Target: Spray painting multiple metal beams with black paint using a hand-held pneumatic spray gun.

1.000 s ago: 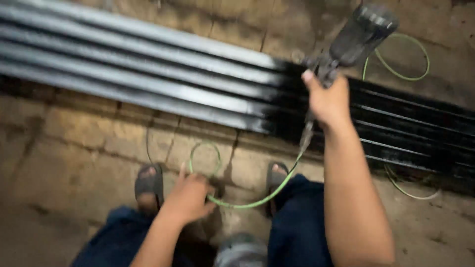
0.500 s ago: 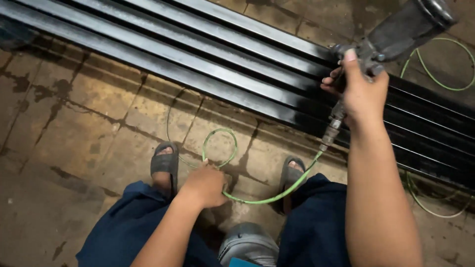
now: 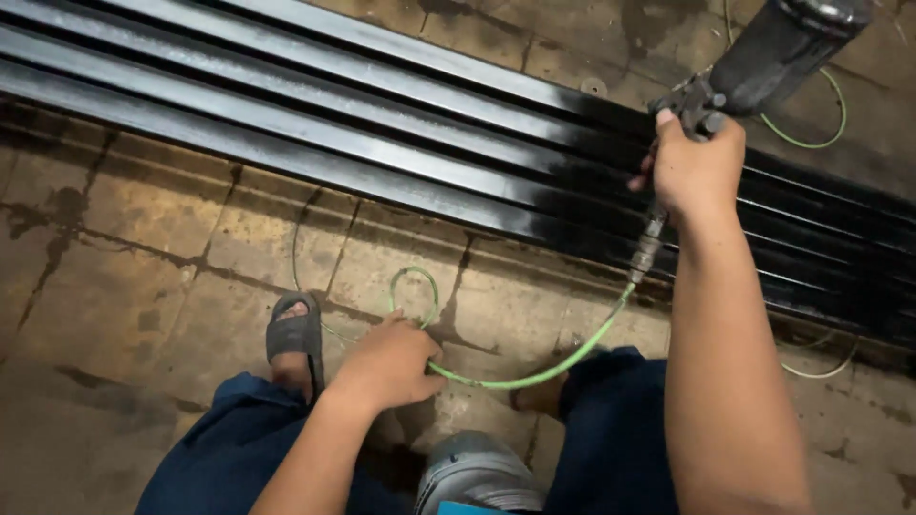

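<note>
My right hand (image 3: 697, 167) grips a paint-stained spray gun (image 3: 763, 57) held over a row of long metal bars (image 3: 401, 133) lying on the floor. The bars are black and wet-looking on the right, greyer toward the left. A green air hose (image 3: 534, 377) runs from the gun's base down to my left hand (image 3: 386, 367), which is closed around it near the floor between my knees. The hose makes a small loop (image 3: 415, 286) just beyond that hand.
Stained stone floor tiles (image 3: 124, 257) lie all around. My left foot in a grey sandal (image 3: 294, 336) rests near the hose. A grey cylindrical object (image 3: 477, 472) sits between my legs. More green hose (image 3: 811, 133) curls beyond the bars.
The view has shifted so the bars and spray gun sit higher and farther right. My left hand stays low on the hose; my right hand keeps hold of the gun.
</note>
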